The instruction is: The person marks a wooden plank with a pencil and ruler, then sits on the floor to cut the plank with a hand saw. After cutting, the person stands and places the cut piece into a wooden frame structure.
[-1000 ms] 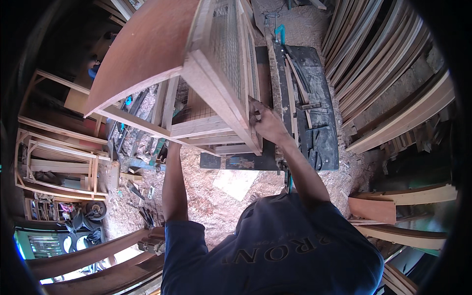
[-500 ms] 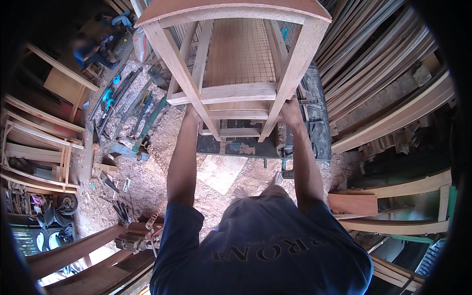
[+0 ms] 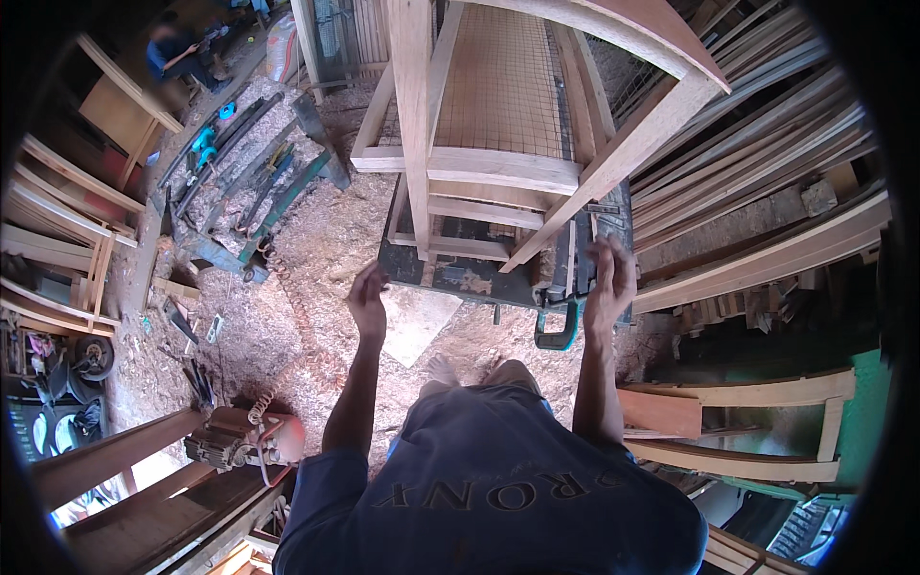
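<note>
An unfinished wooden furniture frame stands on a dark workbench in front of me. It has slanted legs, cross rails, a curved top piece and a wire-mesh panel inside. My left hand is raised at the bench's front left corner, apart from the frame, its fingers loosely bent and holding nothing. Over the bench's right side hovers my right hand, fingers apart and slightly blurred, also without anything in it. A teal-edged clamp hangs from the bench's front edge just left of that hand.
Long timber strips are stacked along the right. Metal bars and tools lie on a low stand at the left. A red air compressor with a coiled hose is at lower left. Wood shavings cover the floor. A person sits far left.
Both hands have let go of the frame's lower sides and drawn back toward me. The frame now appears turned and farther right in view; my viewpoint has also shifted.
</note>
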`<state>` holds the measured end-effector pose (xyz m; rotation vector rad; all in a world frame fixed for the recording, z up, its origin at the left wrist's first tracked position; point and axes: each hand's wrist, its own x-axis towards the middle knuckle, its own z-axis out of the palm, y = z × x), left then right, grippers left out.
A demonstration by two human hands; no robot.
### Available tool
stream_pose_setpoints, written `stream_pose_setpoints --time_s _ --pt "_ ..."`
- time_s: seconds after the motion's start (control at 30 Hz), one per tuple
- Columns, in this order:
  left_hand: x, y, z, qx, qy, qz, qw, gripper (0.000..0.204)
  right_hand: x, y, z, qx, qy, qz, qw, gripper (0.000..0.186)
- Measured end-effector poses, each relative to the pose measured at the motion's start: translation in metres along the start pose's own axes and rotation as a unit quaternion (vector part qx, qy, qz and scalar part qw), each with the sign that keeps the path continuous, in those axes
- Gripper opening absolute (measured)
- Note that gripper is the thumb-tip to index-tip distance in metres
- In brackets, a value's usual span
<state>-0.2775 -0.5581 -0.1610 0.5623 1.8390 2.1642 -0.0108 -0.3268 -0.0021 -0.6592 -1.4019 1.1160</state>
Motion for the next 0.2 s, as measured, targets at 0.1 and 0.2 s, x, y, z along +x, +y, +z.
stream_pose_setpoints --time_s 0.1,0.2 --pt "-0.138 -0.052 -0.080 0.342 -0.119 -0.041 0.931 0.028 -0.088 -0.001 -0.019 -0.079 -0.147 0.086 0.982 0.022" --pt "-0.267 -0.056 -0.172 0.457 -0.354 -0.342 0.741 0.047 -0.144 -0.007 -0.032 -0.301 -0.505 0.323 0.741 0.037"
